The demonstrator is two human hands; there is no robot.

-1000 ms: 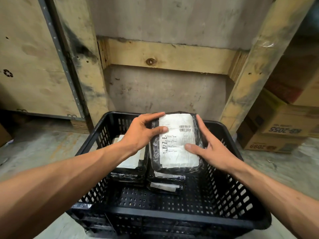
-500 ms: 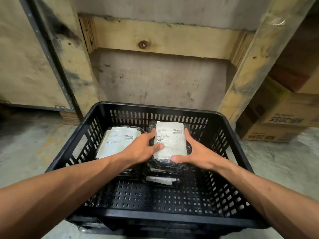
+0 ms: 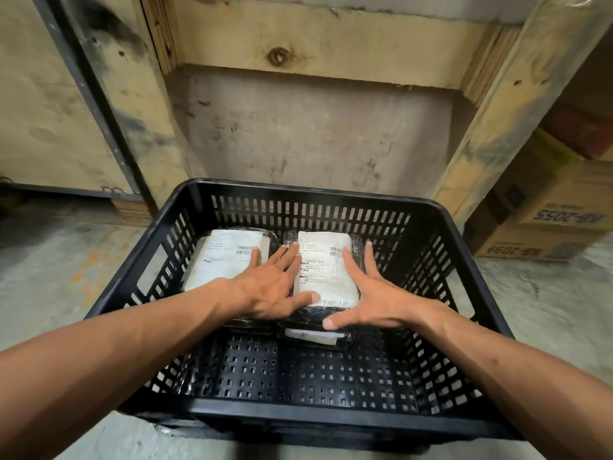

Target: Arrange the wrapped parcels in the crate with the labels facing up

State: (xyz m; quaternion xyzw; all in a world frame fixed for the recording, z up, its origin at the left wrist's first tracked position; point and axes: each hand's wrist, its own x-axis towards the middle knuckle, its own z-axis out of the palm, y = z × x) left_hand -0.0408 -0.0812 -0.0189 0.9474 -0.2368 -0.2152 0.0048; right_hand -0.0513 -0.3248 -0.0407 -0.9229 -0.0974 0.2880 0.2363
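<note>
A black slotted crate [image 3: 441, 210] stands on the concrete floor before me. Inside, at its far side, two stacks of black-wrapped parcels lie side by side. The right stack's top parcel [image 3: 326, 277] shows its white label upward. The left parcel [image 3: 225, 257] also lies label up. My left hand [image 3: 270, 287] lies flat with spread fingers across the gap between both top parcels. My right hand [image 3: 371, 293] rests with straight, spread fingers on the right parcel's right edge, thumb at its near corner. A lower parcel [image 3: 315, 336] pokes out beneath the right stack.
The crate's near half shows bare perforated floor [image 3: 298, 373]. A large wooden shipping crate [image 3: 315, 44] rises close behind. Cardboard boxes [image 3: 544, 227] are stacked at the right. Concrete floor [image 3: 43, 267] lies on both sides.
The labelled parcel went from held up above the crate down onto the right stack. Both hands let go of its edges and now lie flat with fingers spread.
</note>
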